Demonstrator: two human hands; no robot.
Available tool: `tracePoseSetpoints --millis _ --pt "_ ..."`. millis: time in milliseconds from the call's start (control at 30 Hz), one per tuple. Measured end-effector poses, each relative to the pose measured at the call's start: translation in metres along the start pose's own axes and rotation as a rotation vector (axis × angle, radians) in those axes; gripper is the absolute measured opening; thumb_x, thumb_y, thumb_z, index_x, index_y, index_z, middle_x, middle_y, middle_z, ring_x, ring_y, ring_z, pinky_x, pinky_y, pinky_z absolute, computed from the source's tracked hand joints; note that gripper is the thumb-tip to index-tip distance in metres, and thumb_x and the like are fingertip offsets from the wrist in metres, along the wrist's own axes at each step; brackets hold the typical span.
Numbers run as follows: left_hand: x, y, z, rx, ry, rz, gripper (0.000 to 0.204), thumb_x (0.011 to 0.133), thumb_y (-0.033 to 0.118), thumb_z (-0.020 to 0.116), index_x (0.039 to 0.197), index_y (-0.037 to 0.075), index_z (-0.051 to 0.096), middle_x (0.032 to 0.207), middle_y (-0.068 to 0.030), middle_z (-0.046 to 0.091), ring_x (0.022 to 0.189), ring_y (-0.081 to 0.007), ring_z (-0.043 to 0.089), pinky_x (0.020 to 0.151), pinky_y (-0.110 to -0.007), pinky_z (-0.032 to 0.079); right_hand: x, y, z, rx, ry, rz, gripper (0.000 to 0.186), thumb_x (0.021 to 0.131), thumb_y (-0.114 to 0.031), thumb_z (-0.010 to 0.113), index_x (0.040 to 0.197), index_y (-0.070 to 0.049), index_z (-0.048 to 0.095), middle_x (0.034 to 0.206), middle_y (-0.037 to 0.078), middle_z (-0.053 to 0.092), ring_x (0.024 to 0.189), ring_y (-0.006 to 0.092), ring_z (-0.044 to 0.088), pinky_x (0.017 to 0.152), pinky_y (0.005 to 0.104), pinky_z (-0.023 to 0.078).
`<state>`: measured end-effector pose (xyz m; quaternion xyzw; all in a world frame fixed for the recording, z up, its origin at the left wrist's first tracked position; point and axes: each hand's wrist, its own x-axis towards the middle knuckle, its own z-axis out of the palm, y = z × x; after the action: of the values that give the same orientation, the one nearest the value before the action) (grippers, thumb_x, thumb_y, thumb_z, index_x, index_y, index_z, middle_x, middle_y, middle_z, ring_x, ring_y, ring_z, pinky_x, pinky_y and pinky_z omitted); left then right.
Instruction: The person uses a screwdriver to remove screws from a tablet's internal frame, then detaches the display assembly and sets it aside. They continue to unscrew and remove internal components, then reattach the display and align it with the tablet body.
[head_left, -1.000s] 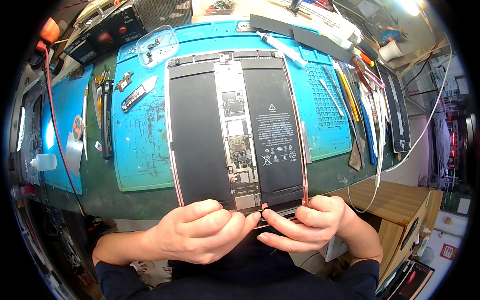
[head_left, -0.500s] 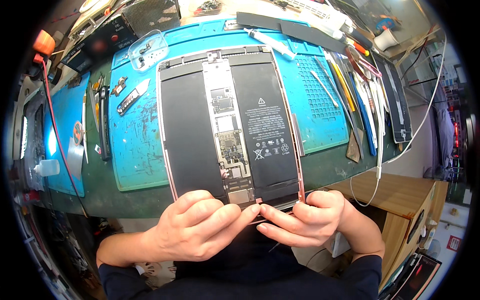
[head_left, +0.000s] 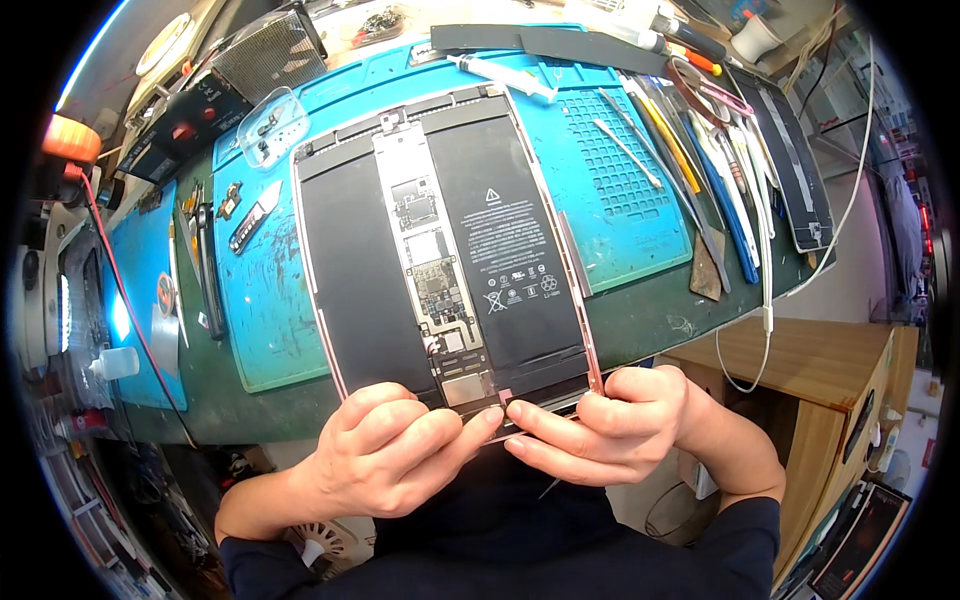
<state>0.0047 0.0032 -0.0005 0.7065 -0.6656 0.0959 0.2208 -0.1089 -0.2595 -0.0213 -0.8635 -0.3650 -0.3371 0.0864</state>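
Note:
An opened tablet (head_left: pixel 355 255) with two black battery cells and a central circuit board (head_left: pixel 435 288) lies at a slight tilt over the mat's front. My left hand (head_left: pixel 398 445) grips its bottom edge with curled fingers, a fingertip beside the small pink tab (head_left: pixel 506 396) at the middle. My right hand (head_left: pixel 615 425) grips the bottom right edge, its index fingertip next to that tab, thumb and other fingers bent. Something thin and dark shows below my right hand, too small to name.
Blue silicone mat (head_left: pixel 270 350) on a green bench (head_left: pixel 660 335); lidded-size clear parts box (head_left: pixel 270 130), utility knife (head_left: pixel 253 218), syringe (head_left: pixel 500 77), several tools (head_left: pixel 745 210) and white cable (head_left: pixel 768 310) around the tablet. Red cable (head_left: pixel 130 335) at left, wooden cabinet (head_left: pixel 840 380) lower right.
The view has shifted, so the bench and tablet appear farther left and higher, slightly turned. Both my hands keep their grip on the bottom edge, with little movement of the fingers.

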Motion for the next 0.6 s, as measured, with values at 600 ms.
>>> tracePoseSetpoints --millis 600 --pt "-0.007 0.001 0.012 0.241 0.111 0.103 0.036 0.076 0.015 0.074 0.110 0.018 0.084 0.098 0.0055 0.055 0.094 -0.0120 0.047 0.087 -0.028 0.049 0.004 0.000 0.000 0.053 -0.009 0.079 0.026 0.084 -0.012 0.071 0.108 -0.010 0.080 0.106 -0.003 0.069 0.070 0.0052 0.049 0.052 0.0199 0.036"
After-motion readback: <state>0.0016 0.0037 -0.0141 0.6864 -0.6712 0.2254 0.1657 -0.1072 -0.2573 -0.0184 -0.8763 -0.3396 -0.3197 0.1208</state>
